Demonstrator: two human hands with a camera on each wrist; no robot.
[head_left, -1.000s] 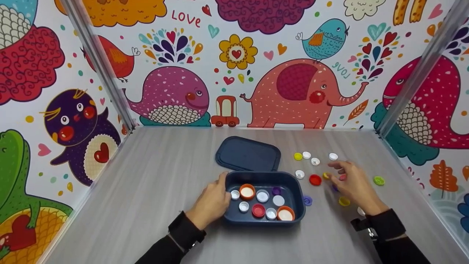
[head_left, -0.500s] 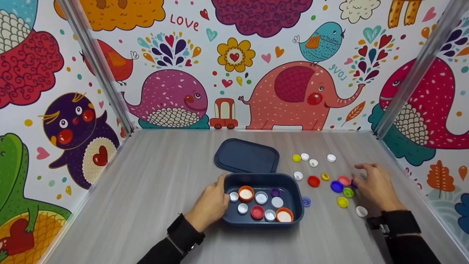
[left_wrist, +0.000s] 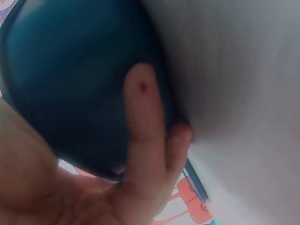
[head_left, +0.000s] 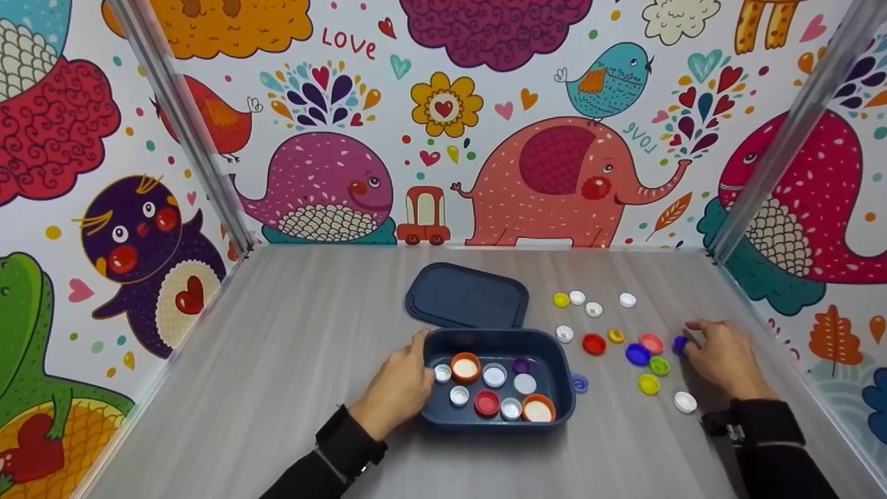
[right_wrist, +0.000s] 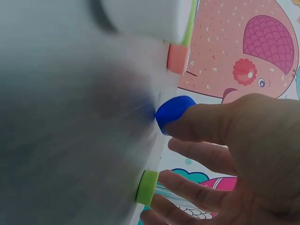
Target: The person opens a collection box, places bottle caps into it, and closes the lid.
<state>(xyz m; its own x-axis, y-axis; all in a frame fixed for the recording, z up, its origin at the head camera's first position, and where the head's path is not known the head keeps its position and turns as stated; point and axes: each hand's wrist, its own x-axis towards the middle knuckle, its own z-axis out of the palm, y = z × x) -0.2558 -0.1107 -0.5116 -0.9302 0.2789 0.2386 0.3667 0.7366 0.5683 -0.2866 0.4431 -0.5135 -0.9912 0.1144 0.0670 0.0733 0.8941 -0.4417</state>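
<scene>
My left hand grips the left end of a dark blue plastic box, one finger lying along its outer wall in the left wrist view. Inside the box lie several bottle caps, among them an orange-rimmed cap, a red cap and a purple cap. On the right, my right hand pinches a blue bottle cap low over the table, and the cap is tilted on its edge. Close to the other fingers stands a green cap, hidden behind the hand in the head view.
The box's dark lid lies flat behind it. Several loose caps spread between box and right hand, including a red cap, a second blue cap, a pink cap and a white cap. Printed panels wall the table in.
My right hand has moved right, away from above the clustered caps, and now has the blue cap at its fingertips. The left hand stays on the box.
</scene>
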